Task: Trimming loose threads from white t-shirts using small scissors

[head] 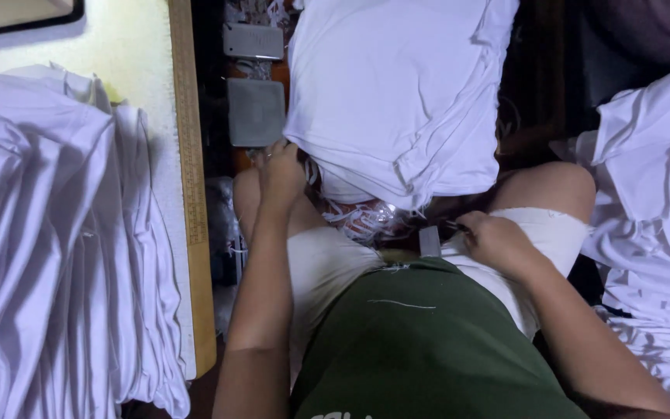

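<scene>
Fabric work looks mid-way, judging by the piles. The left hand point(281, 172) pinches the lower edge of the white folded stack point(397, 93) resting over the knees, its grip closed on that cloth. The right hand point(494, 240), near the lap, closes its grip on a small dark tool point(453, 226); its kind I cannot tell. Just below the left grip lie thread scraps point(366, 217). More white garments point(56, 256) sit heaped far left on the table point(157, 77), another heap point(653, 233) beyond the right grip.
</scene>
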